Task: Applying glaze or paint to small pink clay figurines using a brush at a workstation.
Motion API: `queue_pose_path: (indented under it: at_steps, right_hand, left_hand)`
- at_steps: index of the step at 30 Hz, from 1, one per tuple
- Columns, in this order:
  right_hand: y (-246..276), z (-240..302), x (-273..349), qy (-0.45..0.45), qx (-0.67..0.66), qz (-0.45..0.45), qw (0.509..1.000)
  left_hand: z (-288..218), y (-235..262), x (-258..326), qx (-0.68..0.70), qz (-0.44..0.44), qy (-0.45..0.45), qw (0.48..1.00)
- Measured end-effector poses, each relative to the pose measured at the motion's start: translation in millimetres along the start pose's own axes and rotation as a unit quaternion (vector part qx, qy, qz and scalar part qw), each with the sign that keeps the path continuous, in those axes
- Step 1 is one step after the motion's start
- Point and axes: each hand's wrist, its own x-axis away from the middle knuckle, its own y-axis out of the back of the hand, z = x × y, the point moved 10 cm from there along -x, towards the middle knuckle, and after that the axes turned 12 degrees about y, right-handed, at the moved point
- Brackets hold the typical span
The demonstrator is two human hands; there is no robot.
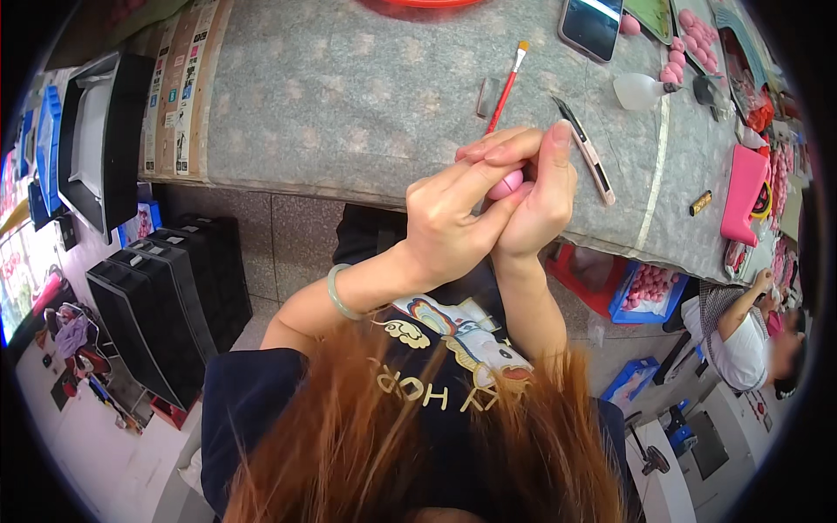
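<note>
A small pink ball (506,184) with a line across it is held between my hands above the table's near edge. My left hand (449,213), with a pale green bangle at the wrist, pinches it with bent fingers and thumb. My right hand (545,196) cups the ball from the other side, thumb raised. Parts of the ball are hidden by the fingers. Just beyond my fingers lie a red-handled brush (504,94) and a small translucent block (488,98). To the right of my right hand rests a utility knife (588,155) with a pale handle.
A phone (591,28), a clear bottle (641,91) and several pink balls (677,59) occupy the far right. Nearer stand a pink tape dispenser (744,193) and a small gold cylinder (700,203). Black crates (161,296) stand at left. Another person (737,336) sits at right.
</note>
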Motion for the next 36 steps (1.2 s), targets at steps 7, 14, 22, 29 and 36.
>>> queue_pose_path:
  at_steps: [7, 14, 22, 29, 36]
  right_hand:
    - [3.9, -8.6, -1.6, -0.017, -0.027, -0.024, 0.999]
    - [0.8, 11.4, 0.3, 0.052, 0.034, 0.005, 0.998]
    - [0.4, 2.2, 2.1, 0.042, 0.063, 0.008, 0.997]
    - [-4.7, 2.1, 1.9, -0.013, -0.028, 0.028, 0.999]
    - [-0.4, 5.5, -6.8, 0.000, 0.002, 0.016, 1.000]
  left_hand:
    - [-3.9, -1.3, -0.2, -0.023, -0.012, -0.051, 0.998]
    - [17.0, -11.8, -4.9, 0.136, 0.080, 0.114, 0.981]
    - [23.4, -14.5, -10.2, 0.196, 0.093, 0.135, 0.967]
    - [-15.0, -3.3, -8.7, 0.001, 0.027, -0.084, 0.996]
    - [-17.6, -5.9, -8.1, -0.056, -0.012, -0.102, 0.993]
